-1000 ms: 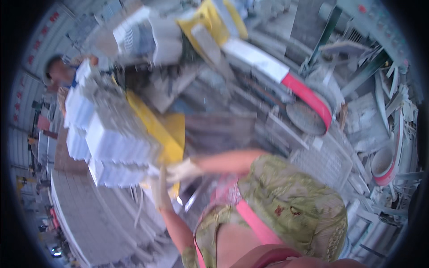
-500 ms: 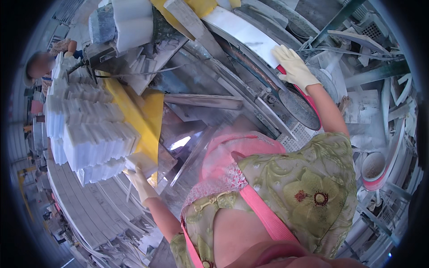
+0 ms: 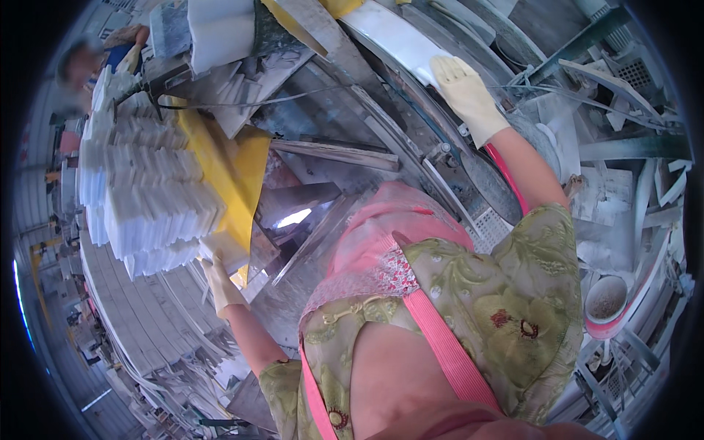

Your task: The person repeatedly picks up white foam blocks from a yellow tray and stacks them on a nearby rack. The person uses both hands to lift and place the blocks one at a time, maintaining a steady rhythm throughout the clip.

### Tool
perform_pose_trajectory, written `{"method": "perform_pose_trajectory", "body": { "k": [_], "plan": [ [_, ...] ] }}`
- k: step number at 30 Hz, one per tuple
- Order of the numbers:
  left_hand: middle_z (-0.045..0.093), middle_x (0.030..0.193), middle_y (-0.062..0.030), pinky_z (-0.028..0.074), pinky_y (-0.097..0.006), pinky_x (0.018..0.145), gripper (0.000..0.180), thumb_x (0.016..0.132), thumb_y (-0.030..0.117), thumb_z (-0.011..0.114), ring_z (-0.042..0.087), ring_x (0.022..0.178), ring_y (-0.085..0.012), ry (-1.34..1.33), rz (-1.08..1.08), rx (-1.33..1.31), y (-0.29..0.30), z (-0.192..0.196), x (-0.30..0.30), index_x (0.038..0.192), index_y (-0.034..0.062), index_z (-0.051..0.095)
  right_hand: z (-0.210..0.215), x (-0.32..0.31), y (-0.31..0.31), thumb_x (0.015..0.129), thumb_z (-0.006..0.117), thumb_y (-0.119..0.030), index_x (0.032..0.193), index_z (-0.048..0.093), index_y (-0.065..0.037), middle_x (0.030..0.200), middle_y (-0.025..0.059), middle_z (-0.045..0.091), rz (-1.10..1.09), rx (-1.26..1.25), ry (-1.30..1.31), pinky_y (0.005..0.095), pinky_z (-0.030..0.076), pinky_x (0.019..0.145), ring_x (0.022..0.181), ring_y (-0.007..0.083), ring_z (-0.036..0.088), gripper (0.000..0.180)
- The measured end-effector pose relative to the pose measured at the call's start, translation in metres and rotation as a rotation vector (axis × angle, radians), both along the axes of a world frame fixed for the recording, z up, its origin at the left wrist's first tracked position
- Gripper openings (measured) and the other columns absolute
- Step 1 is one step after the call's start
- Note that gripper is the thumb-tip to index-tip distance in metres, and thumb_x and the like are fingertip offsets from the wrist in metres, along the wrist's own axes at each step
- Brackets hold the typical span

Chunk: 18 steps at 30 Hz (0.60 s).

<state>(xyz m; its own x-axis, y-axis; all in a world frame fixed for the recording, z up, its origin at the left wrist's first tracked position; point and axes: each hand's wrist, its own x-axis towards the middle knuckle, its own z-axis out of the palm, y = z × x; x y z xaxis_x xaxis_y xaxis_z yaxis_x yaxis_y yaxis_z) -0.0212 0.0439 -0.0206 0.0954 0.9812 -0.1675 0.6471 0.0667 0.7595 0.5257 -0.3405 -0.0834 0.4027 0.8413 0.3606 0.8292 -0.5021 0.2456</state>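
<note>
My left hand (image 3: 215,284), in a cream glove, has its thumb and fingers closed on the near edge of a white stone tile (image 3: 225,250). That tile stands at the near end of rows of white tiles (image 3: 150,213) stacked on edge. On the right, my gloved right hand (image 3: 468,95) is stretched out. Its fingers lie flat on the near end of a long white slab (image 3: 400,42), which rests on a narrow machine track (image 3: 440,139). A red edge (image 3: 506,174) runs beside the track, under my right forearm.
Yellow sheeting (image 3: 238,172) lies between the tile rows and a wooden bar (image 3: 337,154). Thicker white blocks (image 3: 220,33) stand at the far left. Another person (image 3: 125,51) is beyond the tiles. A round bowl of granules (image 3: 606,298) sits at the right.
My right hand has moved farther away along the track, and the white slab under it has slid away too. My left hand stays at the tile. The whole view has shifted slightly.
</note>
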Motion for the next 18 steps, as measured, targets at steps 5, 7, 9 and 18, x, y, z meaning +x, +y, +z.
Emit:
{"method": "perform_pose_trajectory", "body": {
  "k": [5, 7, 9, 18],
  "plan": [
    [0.056, 0.138, -0.0217, 0.044, -0.043, 0.105, 0.072, 0.088, 0.025, 0.065, 0.058, 0.122, -0.0333, -0.092, -0.046, 0.010, 0.008, -0.009, -0.011, 0.152, 0.0019, 0.039, -0.017, 0.008, 0.031, 0.095, 0.047, -0.015, 0.147, 0.041, 0.002, 0.150, 0.0166, 0.048, -0.005, -0.086, 0.029, 0.0459, 0.031, 0.120, 0.143, 0.0280, 0.042, 0.055],
    [0.056, 0.137, -0.0228, 0.043, -0.043, 0.105, 0.076, 0.085, 0.027, 0.067, 0.058, 0.123, -0.0348, -0.063, -0.027, -0.018, 0.018, -0.016, -0.018, 0.150, -0.0008, 0.040, -0.024, 0.014, 0.044, 0.096, 0.045, -0.014, 0.150, 0.038, 0.003, 0.153, 0.0172, 0.045, -0.044, -0.126, 0.015, 0.0459, 0.030, 0.120, 0.145, 0.0281, 0.039, 0.057],
    [0.057, 0.136, -0.0237, 0.043, -0.042, 0.105, 0.078, 0.084, 0.028, 0.068, 0.058, 0.122, -0.0350, -0.080, -0.061, 0.038, 0.022, -0.023, -0.025, 0.149, -0.0029, 0.040, -0.029, 0.021, 0.055, 0.096, 0.044, -0.013, 0.152, 0.035, 0.004, 0.156, 0.0179, 0.041, -0.068, -0.094, 0.018, 0.0462, 0.029, 0.121, 0.147, 0.0279, 0.036, 0.059],
    [0.056, 0.135, -0.0144, 0.042, -0.039, 0.109, 0.082, 0.077, 0.029, 0.076, 0.055, 0.128, -0.0279, -0.201, -0.137, 0.296, 0.049, -0.058, -0.032, 0.147, 0.0017, 0.043, 0.028, 0.028, 0.074, 0.097, 0.050, -0.029, 0.140, 0.053, -0.003, 0.124, 0.0269, 0.066, -0.270, -0.148, 0.472, 0.0493, 0.050, 0.100, 0.114, 0.0396, 0.066, 0.050]
  ]
}}
